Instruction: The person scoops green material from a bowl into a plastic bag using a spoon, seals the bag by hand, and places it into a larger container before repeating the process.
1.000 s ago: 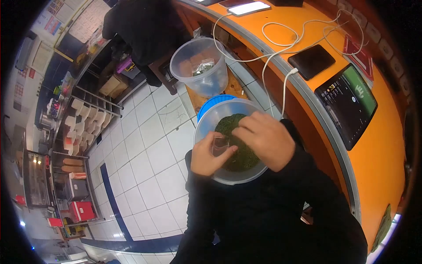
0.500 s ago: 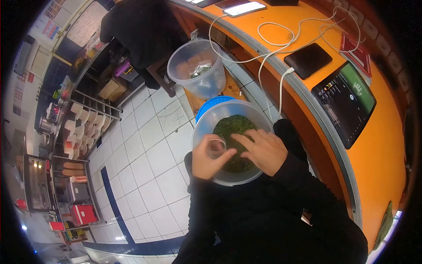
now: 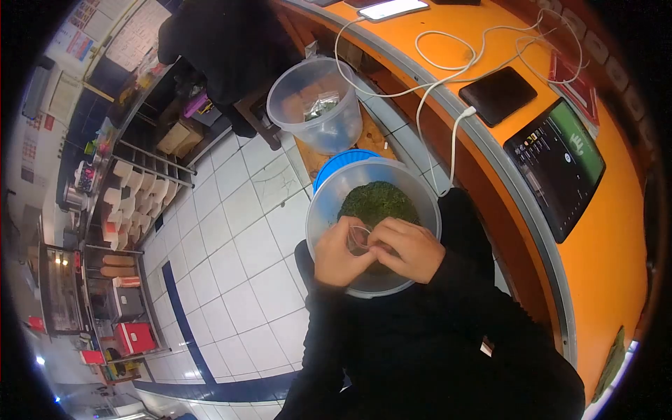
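Observation:
A translucent plastic bucket (image 3: 318,210) stands at my lap, with a heap of chopped green herbs (image 3: 381,198) inside. Over its near half, my left hand (image 3: 337,253) is curled around a small clear plastic bag (image 3: 359,236), whose mouth is rounded open. My right hand (image 3: 409,250) meets it from the other side, thumb and fingers pinched together at the bag's edge. Whether any herbs are between those fingers is hidden. Beyond stands a second translucent bucket (image 3: 283,94) with a small clear bag of green herbs (image 3: 322,106) in it.
A blue lid (image 3: 343,162) lies between the buckets, by a wooden board (image 3: 308,157). The orange counter (image 3: 602,252) at right carries a tablet (image 3: 560,168), a dark phone (image 3: 498,96) and white cables (image 3: 448,77). A person in black (image 3: 224,49) stands ahead; shelves (image 3: 133,203) line the left.
My right hand has moved left from above the herbs to the bag, its spread fingers now drawn together. My left hand and the bag have shifted slightly right.

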{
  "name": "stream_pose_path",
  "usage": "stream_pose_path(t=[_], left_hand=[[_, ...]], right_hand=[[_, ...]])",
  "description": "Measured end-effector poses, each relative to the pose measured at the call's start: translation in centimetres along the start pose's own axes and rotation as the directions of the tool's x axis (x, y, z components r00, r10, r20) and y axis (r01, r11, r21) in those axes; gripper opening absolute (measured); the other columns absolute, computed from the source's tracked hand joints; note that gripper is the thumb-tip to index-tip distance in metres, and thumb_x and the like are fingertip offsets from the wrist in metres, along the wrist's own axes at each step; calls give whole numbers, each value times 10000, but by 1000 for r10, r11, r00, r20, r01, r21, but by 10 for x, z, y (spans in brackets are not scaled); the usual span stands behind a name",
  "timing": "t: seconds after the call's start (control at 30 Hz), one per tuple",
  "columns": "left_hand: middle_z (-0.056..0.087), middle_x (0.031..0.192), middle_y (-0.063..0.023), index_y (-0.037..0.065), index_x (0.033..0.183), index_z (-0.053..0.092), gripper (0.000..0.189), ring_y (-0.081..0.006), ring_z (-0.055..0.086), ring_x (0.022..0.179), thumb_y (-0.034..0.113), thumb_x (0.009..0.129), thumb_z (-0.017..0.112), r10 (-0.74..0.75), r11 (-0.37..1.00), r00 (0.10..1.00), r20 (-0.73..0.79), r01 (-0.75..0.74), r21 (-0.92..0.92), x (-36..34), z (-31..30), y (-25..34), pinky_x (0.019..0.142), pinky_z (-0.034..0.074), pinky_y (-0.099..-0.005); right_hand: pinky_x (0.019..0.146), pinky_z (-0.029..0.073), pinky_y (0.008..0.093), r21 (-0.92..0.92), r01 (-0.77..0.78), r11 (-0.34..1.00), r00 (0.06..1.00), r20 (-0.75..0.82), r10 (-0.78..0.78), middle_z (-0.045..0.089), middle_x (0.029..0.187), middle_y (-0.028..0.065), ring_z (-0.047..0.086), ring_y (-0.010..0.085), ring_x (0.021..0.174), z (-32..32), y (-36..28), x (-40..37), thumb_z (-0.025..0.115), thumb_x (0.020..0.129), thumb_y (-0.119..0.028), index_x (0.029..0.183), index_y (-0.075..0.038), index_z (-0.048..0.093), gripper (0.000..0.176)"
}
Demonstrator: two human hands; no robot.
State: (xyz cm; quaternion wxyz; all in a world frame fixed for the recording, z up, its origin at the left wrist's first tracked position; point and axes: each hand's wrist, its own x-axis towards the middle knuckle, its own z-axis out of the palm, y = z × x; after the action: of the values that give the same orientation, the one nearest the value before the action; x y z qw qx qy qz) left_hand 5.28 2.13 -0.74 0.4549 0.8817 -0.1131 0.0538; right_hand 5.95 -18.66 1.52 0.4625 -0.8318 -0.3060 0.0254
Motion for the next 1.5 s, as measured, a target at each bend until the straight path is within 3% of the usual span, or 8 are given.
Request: stream_pose_path(t=[0.23, 0.63, 0.87, 1.07, 1.27, 1.37, 1.43, 1.5], left_hand=[[728, 988, -49, 33, 1171, 684, 307, -152, 679, 962, 162, 921, 804, -77, 937, 993, 94, 104, -335, -1, -11, -3, 849, 530, -316], [717, 1061, -71, -25, 1111, 687, 182, -164, 675, 1002, 95, 980, 727, -181, 851, 980, 82, 198, -487, -6, -12, -9, 909, 519, -317], [737, 1004, -61, -12, 1109, 698, 153, -126, 674, 924, 89, 998, 728, -148, 855, 987, 63, 160, -492, -5, -13, -7, 834, 522, -271], [722, 1035, -80, -16, 1074, 684, 125, -168, 683, 996, 83, 1003, 713, -173, 865, 983, 67, 184, -467, -5, -11, -8, 924, 513, -315], [729, 986, -72, -15, 1042, 694, 124, -160, 670, 958, 101, 1007, 721, -131, 915, 991, 5, 123, -385, -8, -11, -8, 914, 512, -315], [741, 967, -83, -7, 1011, 714, 112, -173, 674, 934, 101, 991, 735, -67, 951, 998, -2, 64, -302, -8, -10, -8, 894, 510, -315], [758, 958, -109, 39, 991, 752, 91, -286, 700, 928, 120, 948, 752, -3, 987, 1000, 23, 7, -162, -5, -9, -2, 904, 501, -384], [760, 960, -106, 48, 986, 758, 97, -297, 702, 934, 131, 938, 760, 33, 990, 999, 35, -28, -135, -2, -7, 1, 896, 500, -393]], right_hand=[[836, 540, 431, 59, -39, 997, 995, -95, 45, 658, 1013, 144, 684, 349, 963, 2, 16, 1, 684, 980, -114, 1070, -36, 655, 122], [792, 526, 396, 132, -33, 991, 992, -117, 49, 663, 951, 143, 684, 307, 885, 0, 17, -1, 682, 979, -80, 1037, -9, 662, 94], [776, 523, 373, 189, -62, 980, 988, -130, 87, 666, 957, 137, 682, 279, 873, 2, 20, -3, 673, 990, -65, 1045, -8, 668, 80], [798, 522, 438, 200, -73, 977, 989, -111, 97, 662, 941, 136, 674, 333, 905, 1, 20, -2, 661, 1002, -128, 1055, -37, 654, 106], [794, 531, 359, 156, -43, 987, 991, -118, 61, 669, 966, 126, 683, 252, 889, 0, 20, -3, 699, 973, -87, 1052, -14, 675, 110], [803, 532, 422, 222, -79, 972, 991, -89, 100, 674, 947, 114, 683, 308, 897, -2, 15, -2, 711, 972, -164, 1067, -51, 653, 158], [806, 541, 383, 218, -128, 968, 981, -115, 156, 685, 972, 124, 693, 269, 904, -1, 11, 0, 748, 939, -147, 1065, -47, 682, 174], [802, 541, 393, 142, -96, 985, 987, -117, 113, 690, 967, 120, 695, 282, 908, 3, 18, -1, 752, 931, -157, 1049, -52, 677, 175]])
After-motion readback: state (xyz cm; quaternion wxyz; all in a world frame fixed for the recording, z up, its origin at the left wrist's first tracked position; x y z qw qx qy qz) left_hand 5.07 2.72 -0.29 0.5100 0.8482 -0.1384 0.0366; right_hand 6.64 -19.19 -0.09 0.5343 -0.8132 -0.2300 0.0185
